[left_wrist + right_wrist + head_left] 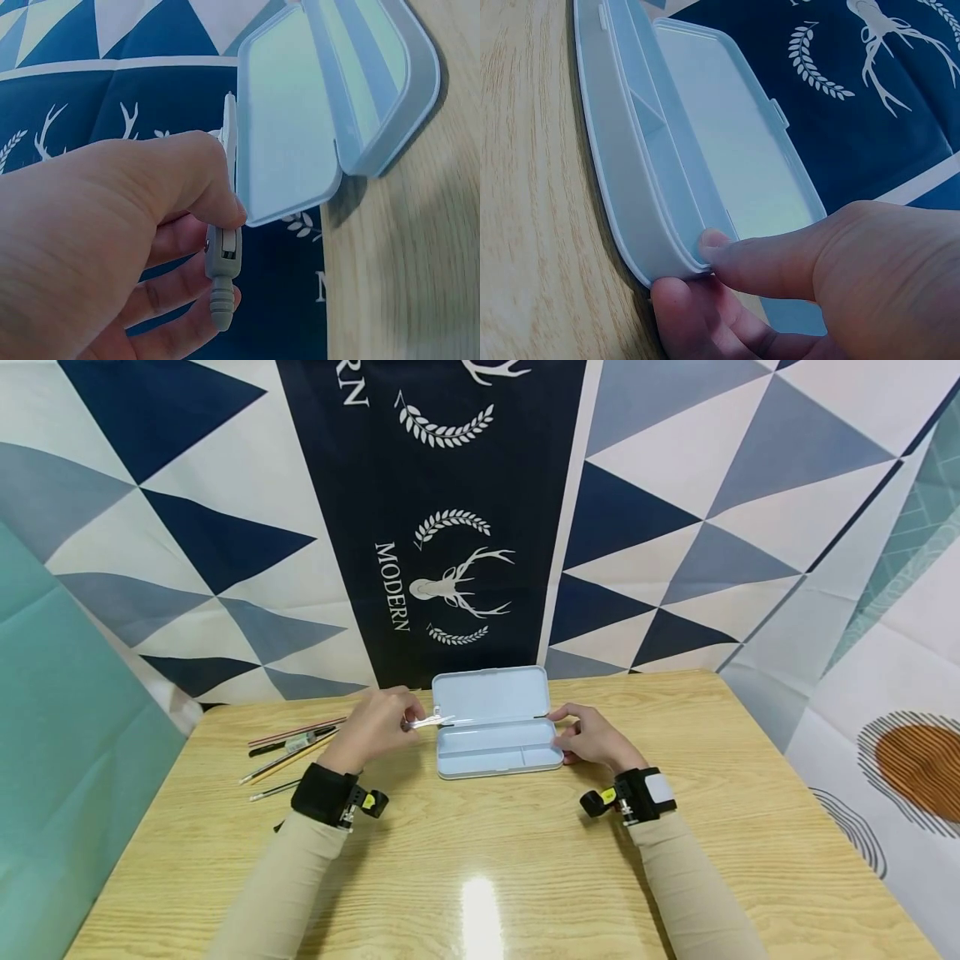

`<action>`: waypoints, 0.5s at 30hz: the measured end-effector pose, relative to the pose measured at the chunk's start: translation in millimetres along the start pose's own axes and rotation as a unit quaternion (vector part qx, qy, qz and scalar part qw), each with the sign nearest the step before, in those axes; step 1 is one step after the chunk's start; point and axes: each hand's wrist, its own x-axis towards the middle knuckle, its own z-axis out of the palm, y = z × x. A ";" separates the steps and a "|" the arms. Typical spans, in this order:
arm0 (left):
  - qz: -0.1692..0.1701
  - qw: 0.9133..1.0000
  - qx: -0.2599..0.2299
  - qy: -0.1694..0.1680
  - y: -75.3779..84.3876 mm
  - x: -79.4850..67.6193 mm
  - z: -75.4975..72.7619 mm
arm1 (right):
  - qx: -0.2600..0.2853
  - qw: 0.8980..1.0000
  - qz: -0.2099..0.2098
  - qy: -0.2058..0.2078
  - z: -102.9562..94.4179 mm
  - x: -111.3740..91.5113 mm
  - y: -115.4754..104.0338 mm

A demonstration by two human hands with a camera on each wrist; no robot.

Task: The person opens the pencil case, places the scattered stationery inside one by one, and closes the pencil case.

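A light-blue pencil case point(480, 768) lies on the table with its lid point(491, 697) raised at the back; its bare inside has a long divider and a short cross divider. My left hand point(375, 727) pinches a drawing compass point(223, 251) between thumb and fingers, just left of the case. The compass has a grey ribbed knob, and its pale legs point toward the lid in the head view. At the right end of the case, my right hand point(592, 737) grips the wall, thumb point(714, 241) on the inner rim and fingers outside.
Left of the case, partly behind my left arm, lie several pencils and pens, among them a yellow pencil point(292, 758), a black pen point(270, 747) and a dark pencil point(273, 791). A patterned cloth point(465, 477) hangs behind the wooden table point(525, 860).
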 end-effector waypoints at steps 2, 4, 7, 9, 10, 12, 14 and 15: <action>0.004 1.000 -0.006 -0.001 2.0 1.2 1.8 | 0.000 1.000 -0.001 0.000 -0.1 0.0 0.1; 0.006 1.000 -0.011 -0.005 3.8 3.0 3.8 | -0.001 1.000 -0.002 -0.001 0.3 0.3 0.1; 0.010 1.000 -0.015 -0.011 7.1 5.5 6.6 | -0.001 1.000 -0.002 -0.001 0.9 -0.2 0.0; 0.016 1.000 -0.015 -0.016 9.4 7.3 8.9 | 0.000 1.000 -0.003 -0.001 0.9 -0.9 -0.1; 0.018 1.000 -0.014 -0.018 10.6 8.1 10.0 | 0.000 1.000 -0.004 -0.001 0.8 -1.4 -0.2; 0.023 0.999 -0.012 -0.021 13.1 9.7 12.4 | 0.000 1.000 -0.004 0.000 0.6 -1.9 -0.6; 0.027 0.999 -0.008 -0.023 15.6 10.9 14.5 | 0.001 1.000 -0.003 0.000 0.7 -1.8 -0.9; 0.027 0.999 -0.007 -0.023 16.9 11.4 15.5 | 0.001 1.000 -0.002 0.001 0.8 -1.3 -1.0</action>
